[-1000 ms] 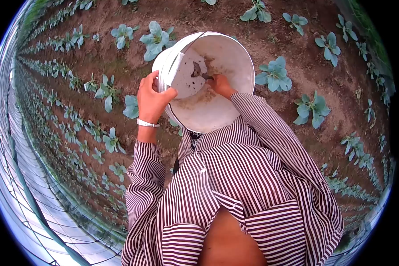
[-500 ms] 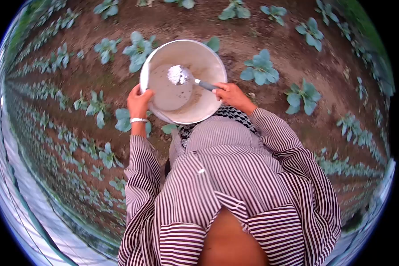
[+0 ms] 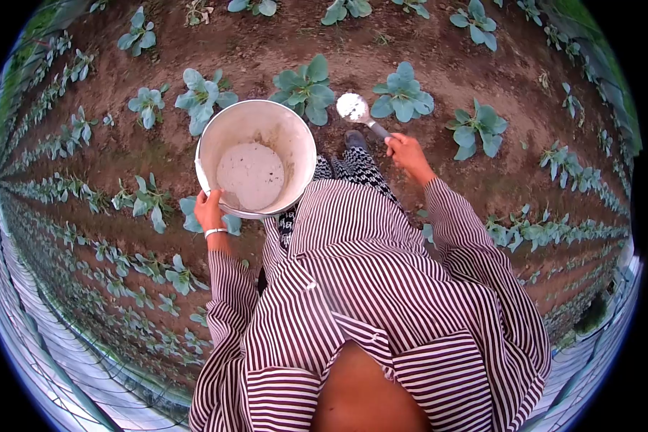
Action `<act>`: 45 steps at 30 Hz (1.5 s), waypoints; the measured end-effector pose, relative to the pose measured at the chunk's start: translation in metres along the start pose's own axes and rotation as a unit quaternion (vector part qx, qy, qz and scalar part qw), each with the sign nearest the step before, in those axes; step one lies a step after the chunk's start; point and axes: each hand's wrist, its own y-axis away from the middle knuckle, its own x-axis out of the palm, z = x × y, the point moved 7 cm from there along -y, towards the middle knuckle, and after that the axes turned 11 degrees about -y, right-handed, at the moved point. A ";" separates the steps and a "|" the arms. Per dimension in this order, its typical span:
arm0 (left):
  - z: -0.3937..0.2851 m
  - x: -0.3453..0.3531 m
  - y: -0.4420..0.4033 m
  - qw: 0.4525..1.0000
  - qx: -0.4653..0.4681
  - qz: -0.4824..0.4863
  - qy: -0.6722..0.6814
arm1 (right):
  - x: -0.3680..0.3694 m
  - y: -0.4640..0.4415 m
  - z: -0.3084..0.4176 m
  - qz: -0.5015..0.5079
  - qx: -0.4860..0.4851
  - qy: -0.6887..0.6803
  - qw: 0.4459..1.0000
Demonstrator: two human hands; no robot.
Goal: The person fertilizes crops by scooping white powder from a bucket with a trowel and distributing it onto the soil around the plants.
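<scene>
My left hand grips the near left rim of a white bucket. Pale grey matter with dark specks covers its bottom, and brownish residue clings to the inner wall. The grey handle of a metal spoon is held in my right hand, to the right of the bucket. White granular material is heaped in the spoon's bowl. Beyond the bucket and spoon grow leafy plants: one between them and another just right of the spoon's bowl.
Rows of young leafy plants run across the brown soil on both sides. A dark shoe and patterned trousers show below the spoon. Pale sheeting with curved bars borders the left side.
The loaded spoon has come out of the bucket and moved right, over the soil by the plants. My left hand has shifted the bucket left and nearer my body.
</scene>
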 end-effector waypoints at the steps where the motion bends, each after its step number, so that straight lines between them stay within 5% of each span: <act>1: -0.001 -0.005 0.004 1.000 -0.009 -0.002 0.013 | -0.004 -0.015 0.001 -0.030 -0.007 0.019 0.999; 4: 0.010 -0.025 0.009 0.999 -0.038 -0.008 -0.001 | -0.038 -0.098 -0.035 -0.088 -0.042 0.238 0.966; 6: 0.010 -0.041 0.012 0.999 -0.042 -0.011 -0.002 | -0.075 -0.139 -0.071 -0.157 -0.086 0.256 0.950; 11: 0.042 -0.065 0.008 0.998 -0.053 -0.024 0.040 | -0.074 -0.073 -0.034 -0.206 -0.035 0.117 0.971; 14: 0.063 -0.063 -0.003 0.996 -0.077 -0.027 0.045 | -0.090 -0.062 -0.052 -0.206 0.009 -0.077 0.975; 26: 0.065 -0.046 -0.025 0.999 -0.033 -0.006 0.006 | -0.105 0.003 -0.114 -0.243 0.117 -0.355 0.895; 32: 0.040 -0.035 -0.032 1.000 -0.007 0.002 0.017 | -0.109 -0.019 -0.087 -0.191 0.103 -0.373 0.902; 40: 0.016 -0.025 -0.018 0.997 -0.021 -0.034 0.072 | -0.102 -0.038 0.036 -0.152 0.010 -0.360 0.921; 45: 0.016 -0.016 -0.035 0.996 -0.024 -0.013 0.088 | -0.101 -0.013 0.038 -0.141 -0.009 -0.376 0.916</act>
